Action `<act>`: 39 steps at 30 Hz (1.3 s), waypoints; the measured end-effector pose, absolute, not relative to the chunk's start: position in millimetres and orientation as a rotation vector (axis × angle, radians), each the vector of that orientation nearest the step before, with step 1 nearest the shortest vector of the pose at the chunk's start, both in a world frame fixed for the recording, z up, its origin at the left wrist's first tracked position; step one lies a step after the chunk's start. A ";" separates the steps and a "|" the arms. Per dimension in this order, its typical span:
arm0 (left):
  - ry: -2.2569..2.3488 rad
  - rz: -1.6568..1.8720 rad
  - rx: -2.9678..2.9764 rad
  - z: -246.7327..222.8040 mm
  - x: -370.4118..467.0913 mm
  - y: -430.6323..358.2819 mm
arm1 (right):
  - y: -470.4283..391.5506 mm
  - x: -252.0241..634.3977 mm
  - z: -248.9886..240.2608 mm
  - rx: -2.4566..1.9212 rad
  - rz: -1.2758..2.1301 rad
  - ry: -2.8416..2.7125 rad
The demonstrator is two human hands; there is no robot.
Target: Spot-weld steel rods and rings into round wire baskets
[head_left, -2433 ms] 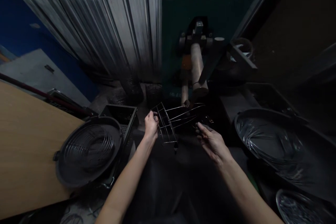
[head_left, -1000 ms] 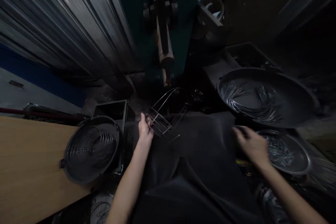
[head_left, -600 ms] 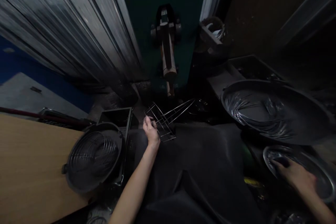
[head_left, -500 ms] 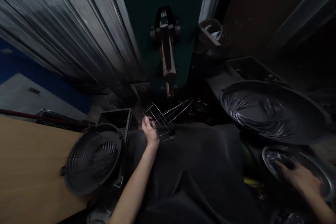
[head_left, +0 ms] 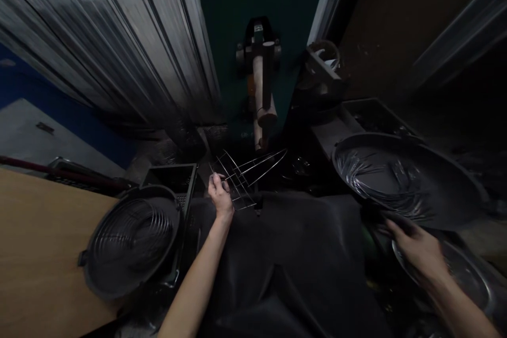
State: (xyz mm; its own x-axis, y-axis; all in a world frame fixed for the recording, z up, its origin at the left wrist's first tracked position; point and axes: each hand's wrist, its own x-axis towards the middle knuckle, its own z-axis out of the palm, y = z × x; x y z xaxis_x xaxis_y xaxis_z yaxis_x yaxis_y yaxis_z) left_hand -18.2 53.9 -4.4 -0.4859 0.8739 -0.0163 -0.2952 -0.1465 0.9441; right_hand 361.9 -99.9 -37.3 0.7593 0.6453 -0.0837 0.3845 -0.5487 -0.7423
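My left hand [head_left: 220, 195] is closed around the near-left side of a thin metal wire rack [head_left: 241, 178], whose long curved loop points right. The rack is raised over the far edge of a dark apron-like sheet [head_left: 309, 243] on my lap. At the right, my right hand [head_left: 420, 251] hangs over the near-left rim of an oval metal bowl [head_left: 473, 274]. Its fingers look pinched around something dark, too blurred and dim to make out. Beyond that hand, a large dark pan [head_left: 443, 190] holds a bundle of curved metal wires [head_left: 362, 177].
A green machine [head_left: 233, 21] with a copper-coloured electrode arm [head_left: 261, 90] stands in front of me. At the left, a round black basin [head_left: 95, 269] contains wire rings [head_left: 134, 227], beside a metal crate [head_left: 192, 177] and a wooden board [head_left: 43, 243].
My right hand has lifted from inside the oval bowl and moved left toward the lap sheet. My left hand still holds the wire rack, nearly in place. The camera view has shifted slightly.
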 end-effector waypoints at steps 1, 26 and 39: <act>1.260 1.764 0.715 -3.3 -18.8 54.8 | -85.2 337.0 -24.4 -2.032 0.622 -0.692; 1.360 1.632 0.735 -3.6 -33.1 77.0 | 65.3 147.4 52.0 -1.176 1.377 -0.294; 1.358 1.563 0.655 9.7 -34.6 83.0 | 72.5 143.0 64.5 -1.212 1.372 -0.227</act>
